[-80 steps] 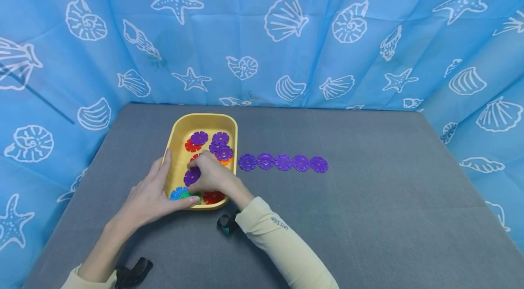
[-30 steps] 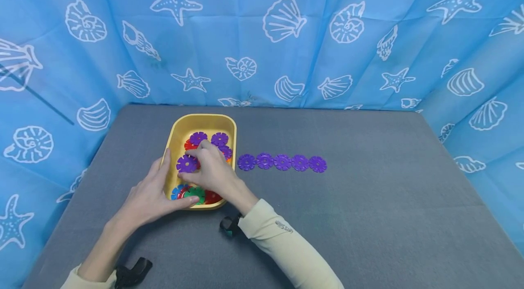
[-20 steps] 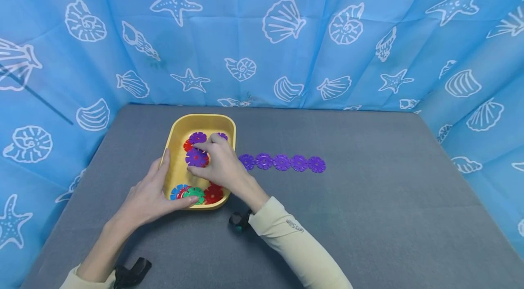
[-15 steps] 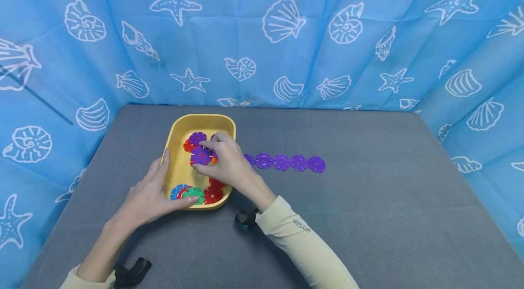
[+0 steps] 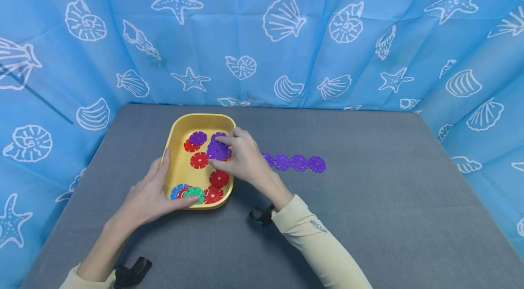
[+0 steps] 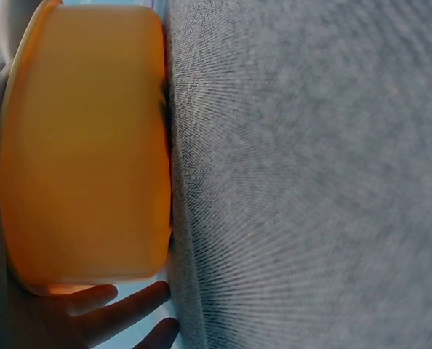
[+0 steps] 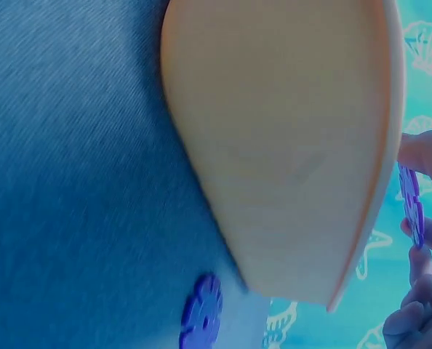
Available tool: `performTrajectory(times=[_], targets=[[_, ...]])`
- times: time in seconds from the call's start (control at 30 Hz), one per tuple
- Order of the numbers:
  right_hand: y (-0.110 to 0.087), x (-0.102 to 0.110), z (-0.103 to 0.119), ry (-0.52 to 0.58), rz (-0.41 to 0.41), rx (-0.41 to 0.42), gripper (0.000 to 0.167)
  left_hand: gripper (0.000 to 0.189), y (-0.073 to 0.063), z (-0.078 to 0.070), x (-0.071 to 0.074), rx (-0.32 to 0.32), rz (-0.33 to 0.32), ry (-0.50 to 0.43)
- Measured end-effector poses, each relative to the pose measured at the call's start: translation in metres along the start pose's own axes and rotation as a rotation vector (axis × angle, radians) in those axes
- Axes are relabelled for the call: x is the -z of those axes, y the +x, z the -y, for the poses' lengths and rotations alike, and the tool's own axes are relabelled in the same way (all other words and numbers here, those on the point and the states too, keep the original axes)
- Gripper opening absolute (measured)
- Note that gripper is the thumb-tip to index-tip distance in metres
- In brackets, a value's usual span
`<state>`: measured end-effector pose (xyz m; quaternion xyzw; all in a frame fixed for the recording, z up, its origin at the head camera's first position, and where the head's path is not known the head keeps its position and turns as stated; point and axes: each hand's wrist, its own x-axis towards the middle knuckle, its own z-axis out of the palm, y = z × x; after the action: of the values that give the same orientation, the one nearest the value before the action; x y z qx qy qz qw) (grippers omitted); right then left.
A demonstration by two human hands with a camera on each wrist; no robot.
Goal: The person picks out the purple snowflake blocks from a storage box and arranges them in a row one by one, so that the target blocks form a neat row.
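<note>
My right hand [image 5: 247, 158] pinches a purple plastic snowflake disc [image 5: 218, 151] between thumb and fingers, over the right side of a yellow tray [image 5: 179, 166]. The right wrist view shows this pinched disc [image 7: 411, 207] edge-on, beyond the tray wall [image 7: 281, 145]. My left hand [image 5: 145, 200] holds the tray at its near left corner, with the thumb over the near rim and the fingers along the left side. Inside lie red discs [image 5: 199, 160], a green disc [image 5: 194, 195], a blue disc [image 5: 178, 191] and other purple discs [image 5: 198, 138]. Some orange shows beneath the purple ones.
A row of purple discs [image 5: 299, 163] lies on the grey table [image 5: 368, 207], right of the tray; my right hand covers its left end. A blue curtain [image 5: 254, 38] with white shell prints stands behind the table and at both sides.
The right hand has picked up a purple disc from the tray's middle and carried it rightward, toward the tray's right wall. Red discs beneath are uncovered. The left hand stays on the tray.
</note>
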<state>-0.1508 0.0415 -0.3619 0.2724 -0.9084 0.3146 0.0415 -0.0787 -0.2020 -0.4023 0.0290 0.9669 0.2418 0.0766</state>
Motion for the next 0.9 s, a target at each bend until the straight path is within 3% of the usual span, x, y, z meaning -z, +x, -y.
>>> performTrajectory(times=[0.27, 0.9], targets=[[-0.010, 0.012, -0.019, 0.029, -0.022, -0.032, 0.057, 0.138, 0.000, -0.001, 0.001, 0.005, 0.007, -0.002], [-0.036, 0.050, -0.073, -0.081, -0.079, -0.094, 0.055, 0.140, 0.000, -0.001, 0.001, 0.015, 0.006, 0.000]])
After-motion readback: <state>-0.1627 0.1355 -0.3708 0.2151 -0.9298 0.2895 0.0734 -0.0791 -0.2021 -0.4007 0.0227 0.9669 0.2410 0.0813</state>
